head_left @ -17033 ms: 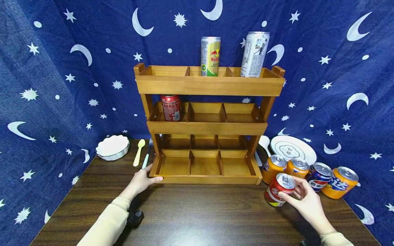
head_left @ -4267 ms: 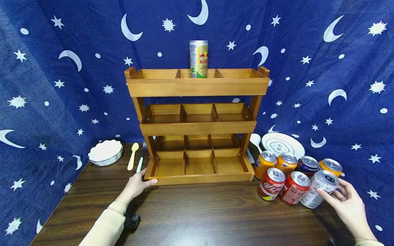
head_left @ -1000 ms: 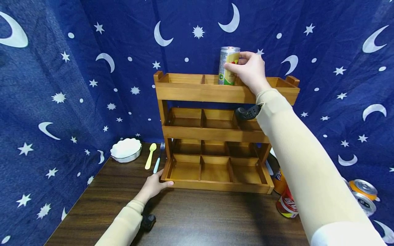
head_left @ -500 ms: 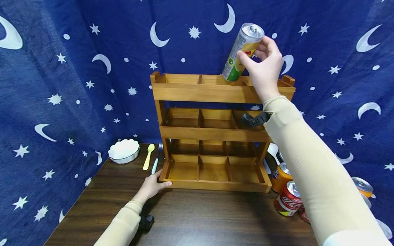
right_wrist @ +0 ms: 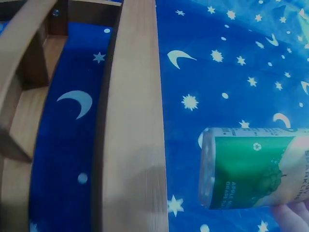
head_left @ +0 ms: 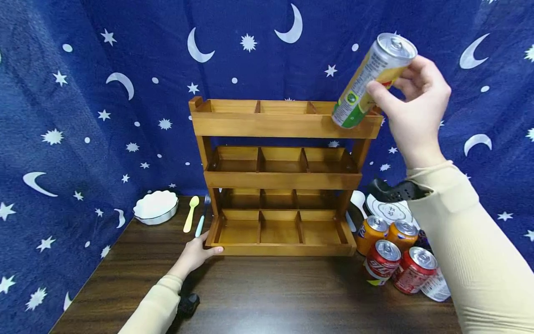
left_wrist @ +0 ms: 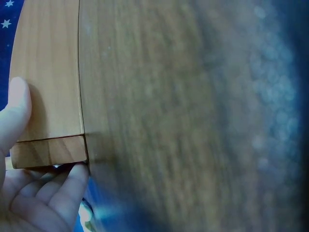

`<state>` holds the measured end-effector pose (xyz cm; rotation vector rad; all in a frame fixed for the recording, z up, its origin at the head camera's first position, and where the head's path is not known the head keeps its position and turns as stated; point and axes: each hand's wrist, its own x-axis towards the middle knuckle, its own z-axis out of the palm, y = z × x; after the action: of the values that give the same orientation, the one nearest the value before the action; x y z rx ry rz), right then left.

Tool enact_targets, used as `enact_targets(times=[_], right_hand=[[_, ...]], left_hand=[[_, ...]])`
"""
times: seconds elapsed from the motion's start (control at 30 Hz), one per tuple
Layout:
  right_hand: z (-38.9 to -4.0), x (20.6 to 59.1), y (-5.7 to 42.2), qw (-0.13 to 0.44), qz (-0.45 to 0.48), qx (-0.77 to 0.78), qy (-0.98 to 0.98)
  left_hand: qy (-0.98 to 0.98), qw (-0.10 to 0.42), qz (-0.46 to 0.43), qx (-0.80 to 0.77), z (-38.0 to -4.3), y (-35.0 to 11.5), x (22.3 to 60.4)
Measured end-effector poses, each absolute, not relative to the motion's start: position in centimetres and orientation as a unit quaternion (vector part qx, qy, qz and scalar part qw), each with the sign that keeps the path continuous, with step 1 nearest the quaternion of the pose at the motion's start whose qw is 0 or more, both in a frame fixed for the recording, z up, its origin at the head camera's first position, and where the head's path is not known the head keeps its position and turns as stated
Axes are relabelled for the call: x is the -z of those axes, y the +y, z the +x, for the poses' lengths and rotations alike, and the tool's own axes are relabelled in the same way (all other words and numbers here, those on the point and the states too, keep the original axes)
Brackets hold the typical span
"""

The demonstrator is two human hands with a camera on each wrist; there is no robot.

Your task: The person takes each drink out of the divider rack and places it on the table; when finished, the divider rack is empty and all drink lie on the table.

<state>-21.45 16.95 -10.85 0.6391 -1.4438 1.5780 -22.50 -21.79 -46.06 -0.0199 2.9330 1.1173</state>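
My right hand [head_left: 417,109] grips a tall Red Bull can [head_left: 367,86] by its upper part, thumb in front. The can is tilted, its bottom in front of the right end of the top tier of a wooden three-tier rack [head_left: 283,125]. In the right wrist view the green lower part of the can [right_wrist: 251,169] shows beside the rack's top board [right_wrist: 133,116]. My left hand [head_left: 193,255] grips the rack's lower left corner. In the left wrist view its thumb [left_wrist: 18,104] lies on the front board and its fingers are against the end. All visible rack compartments hold nothing.
Right of the rack stand orange cans [head_left: 372,234], two red cans [head_left: 381,263] and a silver can [head_left: 438,286], partly behind my right sleeve. A plate [head_left: 390,209] and white spoon [head_left: 359,202] lie behind. At left are a white bowl [head_left: 156,207], yellow spoon [head_left: 190,215] and fork [head_left: 201,221].
The Red Bull can has left the top middle compartment and moved right, tilting. Earlier, a red can and a tall white can went from rack to table. My left hand stays on the rack.
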Motion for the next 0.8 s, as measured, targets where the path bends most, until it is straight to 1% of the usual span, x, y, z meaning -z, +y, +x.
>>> enact_targets(times=[0.13,0.33,0.37,0.5,0.6,0.67,0.73,0.8], right_hand=[[-20.0,12.7,19.9,0.441,0.269,-0.646,-0.562],[-18.0,16.2,24.8,0.422,0.248,-0.651,-0.580],[-17.7,16.8,25.6,0.420,0.232,-0.648,-0.591],[-16.8,19.5,29.3,0.445,0.142,-0.587,-0.661],[-15.9,21.7,32.2,0.436,0.101,-0.609,-0.655],[-15.3,23.2,34.0,0.429,0.096,-0.645,-0.625],[-14.6,24.6,35.7,0.433,0.074,-0.649,-0.621],[-14.1,25.9,37.2,0.444,0.032,-0.624,-0.643]], left_hand=[[0.935,0.009,-0.001,-0.354,-22.5,-21.9,45.9],[0.937,0.012,0.012,-0.348,-22.3,-22.0,45.7],[0.938,0.012,0.012,-0.346,-22.3,-22.0,45.7],[0.939,0.014,0.015,-0.344,-22.4,-22.0,45.8],[0.940,0.013,0.021,-0.340,-22.5,-21.9,46.0],[0.941,0.010,0.023,-0.336,-22.5,-21.9,46.1],[0.943,0.005,0.025,-0.332,-22.5,-21.8,46.0],[0.945,0.000,0.030,-0.326,-22.5,-21.9,45.8]])
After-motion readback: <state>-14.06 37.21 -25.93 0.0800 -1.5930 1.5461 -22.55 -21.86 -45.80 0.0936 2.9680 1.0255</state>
